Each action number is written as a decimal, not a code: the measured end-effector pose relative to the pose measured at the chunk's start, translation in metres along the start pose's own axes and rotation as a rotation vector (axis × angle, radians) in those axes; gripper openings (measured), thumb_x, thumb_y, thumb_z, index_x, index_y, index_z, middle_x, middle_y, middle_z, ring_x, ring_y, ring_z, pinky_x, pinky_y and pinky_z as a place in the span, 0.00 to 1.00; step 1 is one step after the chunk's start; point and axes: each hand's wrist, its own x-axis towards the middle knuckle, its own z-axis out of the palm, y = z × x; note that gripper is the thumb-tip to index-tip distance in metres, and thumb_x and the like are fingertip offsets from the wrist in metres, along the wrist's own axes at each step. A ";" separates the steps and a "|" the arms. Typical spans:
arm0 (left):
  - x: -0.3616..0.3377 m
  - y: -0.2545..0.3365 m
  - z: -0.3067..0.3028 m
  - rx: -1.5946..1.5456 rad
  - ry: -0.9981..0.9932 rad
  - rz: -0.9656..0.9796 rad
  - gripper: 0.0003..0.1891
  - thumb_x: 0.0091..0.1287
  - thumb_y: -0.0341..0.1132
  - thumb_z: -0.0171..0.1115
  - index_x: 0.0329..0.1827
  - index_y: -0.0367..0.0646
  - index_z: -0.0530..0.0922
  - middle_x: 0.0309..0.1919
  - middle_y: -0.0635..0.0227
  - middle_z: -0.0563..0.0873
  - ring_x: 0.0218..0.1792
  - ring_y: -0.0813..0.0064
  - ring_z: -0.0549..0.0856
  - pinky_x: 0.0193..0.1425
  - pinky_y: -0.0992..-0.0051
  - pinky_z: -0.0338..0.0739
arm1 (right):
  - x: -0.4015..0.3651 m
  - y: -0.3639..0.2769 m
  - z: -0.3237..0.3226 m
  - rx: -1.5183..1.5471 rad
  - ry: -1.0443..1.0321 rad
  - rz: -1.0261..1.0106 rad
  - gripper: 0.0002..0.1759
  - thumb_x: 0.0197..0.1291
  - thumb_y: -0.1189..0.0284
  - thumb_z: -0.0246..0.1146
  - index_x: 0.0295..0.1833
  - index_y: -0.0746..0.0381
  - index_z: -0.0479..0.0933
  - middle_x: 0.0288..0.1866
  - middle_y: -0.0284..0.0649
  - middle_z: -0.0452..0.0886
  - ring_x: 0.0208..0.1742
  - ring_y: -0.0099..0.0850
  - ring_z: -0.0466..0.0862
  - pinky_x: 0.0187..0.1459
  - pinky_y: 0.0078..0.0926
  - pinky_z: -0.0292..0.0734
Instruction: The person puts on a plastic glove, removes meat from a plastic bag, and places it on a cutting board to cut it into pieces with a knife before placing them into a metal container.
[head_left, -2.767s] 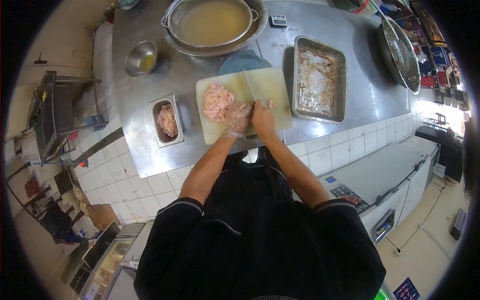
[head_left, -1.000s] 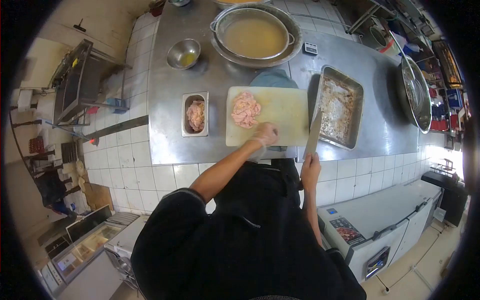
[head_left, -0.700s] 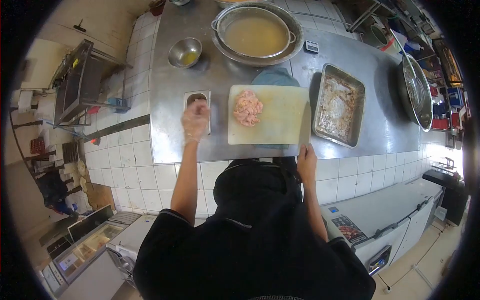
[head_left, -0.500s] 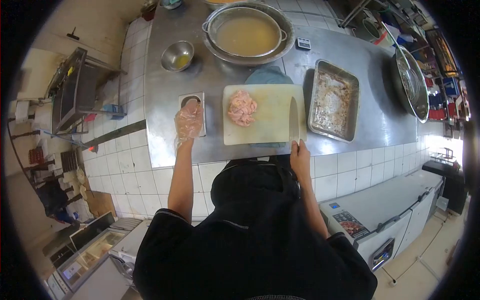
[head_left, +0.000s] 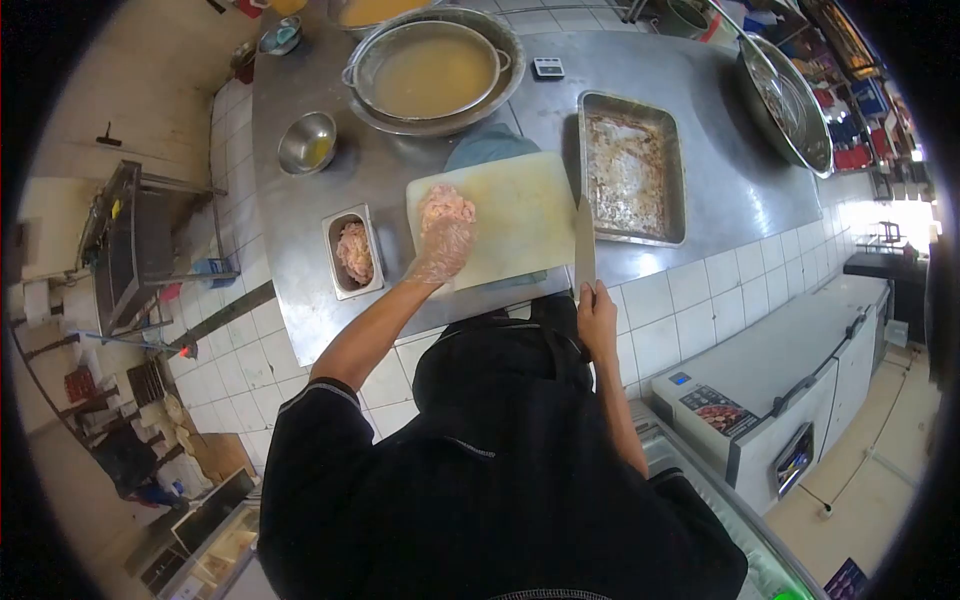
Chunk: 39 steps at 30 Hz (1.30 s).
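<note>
My left hand (head_left: 444, 254), in a clear plastic glove, is at the near left part of the white cutting board (head_left: 510, 220). Its fingers close on a pile of pale pink raw meat (head_left: 447, 206) and are partly hidden by it. My bare right hand (head_left: 597, 315) grips the handle of a large knife (head_left: 585, 240). The blade points away from me along the board's right edge. Left of the board, a small steel container (head_left: 334, 232) holds more raw meat (head_left: 354, 252). A blue-green cloth (head_left: 488, 146) shows from under the board.
A rectangular metal tray (head_left: 630, 170) with brown residue lies right of the board. Behind are a large pot (head_left: 430, 75) of cloudy liquid, a small steel bowl (head_left: 307, 145) and a small scale-like device (head_left: 548, 68). A wide metal bowl (head_left: 790, 110) stands at the far right.
My left hand has moved right from the small container to the meat pile on the board, uncovering meat in the container. The view has turned; my right hand still holds the knife.
</note>
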 end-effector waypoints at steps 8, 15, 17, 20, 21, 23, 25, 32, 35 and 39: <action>-0.002 -0.020 0.022 0.005 -0.065 0.013 0.09 0.66 0.37 0.59 0.43 0.41 0.80 0.43 0.55 0.83 0.58 0.52 0.78 0.70 0.52 0.66 | -0.004 0.016 -0.001 0.018 -0.002 0.054 0.18 0.76 0.63 0.54 0.47 0.70 0.76 0.37 0.65 0.82 0.43 0.67 0.81 0.39 0.53 0.75; 0.029 0.032 -0.071 0.239 -0.243 0.290 0.07 0.63 0.34 0.67 0.39 0.42 0.85 0.39 0.58 0.85 0.43 0.59 0.85 0.52 0.63 0.80 | -0.004 0.008 -0.005 0.049 0.063 0.015 0.20 0.76 0.62 0.55 0.46 0.73 0.75 0.32 0.61 0.83 0.34 0.56 0.84 0.37 0.44 0.76; 0.030 0.021 -0.076 -0.125 -0.262 0.143 0.07 0.63 0.34 0.69 0.38 0.40 0.87 0.37 0.60 0.88 0.37 0.65 0.88 0.44 0.69 0.83 | -0.004 0.010 -0.007 0.069 0.064 0.041 0.20 0.76 0.62 0.56 0.47 0.73 0.75 0.33 0.61 0.83 0.35 0.56 0.84 0.38 0.44 0.76; 0.037 0.028 -0.094 -0.674 -0.378 -0.330 0.08 0.64 0.33 0.71 0.41 0.38 0.88 0.35 0.64 0.91 0.36 0.75 0.88 0.42 0.74 0.82 | -0.003 0.017 -0.005 0.067 0.090 -0.013 0.20 0.76 0.62 0.55 0.48 0.74 0.75 0.34 0.62 0.82 0.36 0.54 0.84 0.38 0.43 0.76; 0.041 0.038 -0.106 -0.672 -0.352 -0.335 0.08 0.65 0.33 0.70 0.41 0.37 0.88 0.33 0.66 0.90 0.33 0.78 0.87 0.38 0.76 0.81 | -0.004 0.015 -0.007 0.073 0.072 0.003 0.19 0.75 0.63 0.56 0.48 0.73 0.75 0.36 0.63 0.82 0.39 0.58 0.84 0.39 0.46 0.76; 0.049 0.061 -0.130 -0.666 -0.297 -0.341 0.07 0.67 0.31 0.67 0.41 0.36 0.87 0.30 0.68 0.89 0.27 0.83 0.84 0.31 0.79 0.79 | -0.003 0.010 -0.011 0.086 0.038 0.032 0.17 0.75 0.64 0.56 0.49 0.71 0.76 0.39 0.66 0.82 0.45 0.66 0.82 0.41 0.50 0.77; 0.051 0.053 -0.121 -0.653 -0.227 -0.261 0.06 0.66 0.30 0.68 0.41 0.35 0.87 0.29 0.69 0.89 0.26 0.84 0.83 0.30 0.79 0.78 | -0.002 0.011 -0.009 0.078 0.056 0.019 0.17 0.75 0.64 0.56 0.48 0.71 0.76 0.38 0.66 0.82 0.44 0.66 0.82 0.40 0.50 0.76; 0.074 0.082 -0.129 -0.926 -0.311 -0.303 0.05 0.67 0.28 0.69 0.43 0.36 0.87 0.30 0.69 0.88 0.27 0.84 0.82 0.31 0.80 0.77 | 0.005 0.013 -0.004 0.071 0.060 0.004 0.17 0.75 0.64 0.56 0.46 0.71 0.76 0.36 0.65 0.82 0.41 0.66 0.82 0.38 0.51 0.75; 0.088 0.109 -0.128 -1.067 -0.327 -0.333 0.06 0.68 0.28 0.69 0.44 0.35 0.86 0.32 0.69 0.89 0.30 0.83 0.83 0.30 0.80 0.76 | 0.006 0.002 -0.006 0.098 0.042 0.031 0.16 0.75 0.64 0.56 0.47 0.70 0.75 0.34 0.64 0.82 0.39 0.65 0.82 0.36 0.50 0.75; 0.100 0.136 -0.117 -1.283 -0.365 -0.355 0.09 0.69 0.31 0.70 0.47 0.34 0.85 0.37 0.66 0.91 0.34 0.80 0.84 0.36 0.79 0.77 | 0.007 -0.002 -0.006 0.089 0.068 0.002 0.16 0.75 0.64 0.57 0.47 0.69 0.75 0.33 0.63 0.82 0.38 0.65 0.82 0.36 0.50 0.75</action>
